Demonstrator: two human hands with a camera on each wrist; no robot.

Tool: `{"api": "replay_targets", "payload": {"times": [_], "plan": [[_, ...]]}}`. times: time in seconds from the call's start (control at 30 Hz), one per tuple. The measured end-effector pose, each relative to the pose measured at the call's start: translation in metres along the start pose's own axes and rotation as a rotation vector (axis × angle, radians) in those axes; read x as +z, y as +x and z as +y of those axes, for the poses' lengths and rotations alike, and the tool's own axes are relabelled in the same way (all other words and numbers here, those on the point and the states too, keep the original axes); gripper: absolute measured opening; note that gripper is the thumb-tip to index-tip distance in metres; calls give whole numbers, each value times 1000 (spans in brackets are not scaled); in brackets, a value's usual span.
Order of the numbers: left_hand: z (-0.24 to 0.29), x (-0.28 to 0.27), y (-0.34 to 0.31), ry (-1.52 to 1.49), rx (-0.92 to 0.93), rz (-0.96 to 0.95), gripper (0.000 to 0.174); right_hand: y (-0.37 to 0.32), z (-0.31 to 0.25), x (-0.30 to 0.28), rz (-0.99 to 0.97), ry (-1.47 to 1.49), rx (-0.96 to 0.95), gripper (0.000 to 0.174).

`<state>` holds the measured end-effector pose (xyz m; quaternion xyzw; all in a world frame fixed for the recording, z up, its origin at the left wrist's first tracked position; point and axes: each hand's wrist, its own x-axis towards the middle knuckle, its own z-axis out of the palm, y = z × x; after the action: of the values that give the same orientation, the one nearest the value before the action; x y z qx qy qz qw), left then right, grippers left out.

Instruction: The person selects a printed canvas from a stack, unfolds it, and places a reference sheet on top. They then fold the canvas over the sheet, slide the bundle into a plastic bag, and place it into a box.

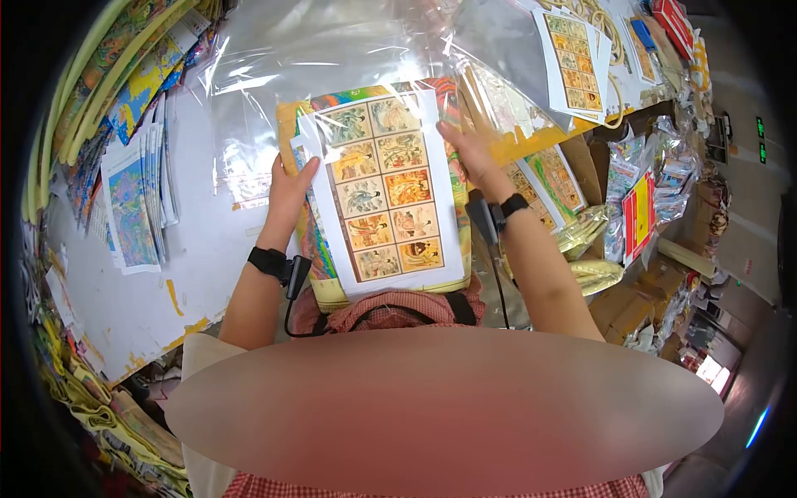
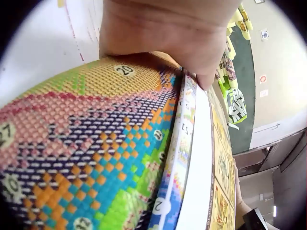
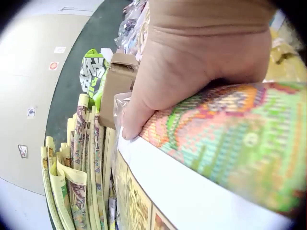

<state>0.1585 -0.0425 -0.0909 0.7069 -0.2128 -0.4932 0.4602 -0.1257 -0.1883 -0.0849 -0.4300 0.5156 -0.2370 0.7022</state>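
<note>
Both hands hold a folded, colourful printed canvas (image 1: 315,253) by its two sides, in front of the body. On top of it lies a white sheet (image 1: 390,203) printed with two columns of framed pictures. My left hand (image 1: 288,189) grips the left edge, its thumb over the papers; the left wrist view shows numbered patches on the canvas (image 2: 96,139) and a narrow printed layer (image 2: 177,167) under the white sheet. My right hand (image 1: 471,155) grips the right edge, its thumb at the sheet's border in the right wrist view. The fingers beneath the bundle are hidden.
Clear plastic bags (image 1: 249,100) spread over the white table (image 1: 207,274) ahead. Folded printed papers (image 1: 133,207) and long rolled canvases (image 1: 91,91) lie at the left. More picture sheets (image 1: 573,62) lie upper right. Wrapped packets and a red-yellow card (image 1: 639,217) crowd the right side.
</note>
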Motion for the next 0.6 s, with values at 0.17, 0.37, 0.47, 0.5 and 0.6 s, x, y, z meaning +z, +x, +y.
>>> {"api": "replay_targets", "payload": {"times": [0.17,0.37,0.47,0.5,0.6], "plan": [[-2,-1,-7,75,-45,19,72,-32,23,-7,16,140,178,47],[-2,-12,8,94,-108,-74,73,8,-14,-29,95,-112,-10,57],[-10,-17,20,18,-119,-134,68,38,-26,-7,-18,64,68,63],[-7,-18,19,-26,-152,-154,68,43,-23,-4,-55,90,138,64],[-3,-19,18,-52,-208,-165,65,45,-14,-8,-137,143,161,63]]}}
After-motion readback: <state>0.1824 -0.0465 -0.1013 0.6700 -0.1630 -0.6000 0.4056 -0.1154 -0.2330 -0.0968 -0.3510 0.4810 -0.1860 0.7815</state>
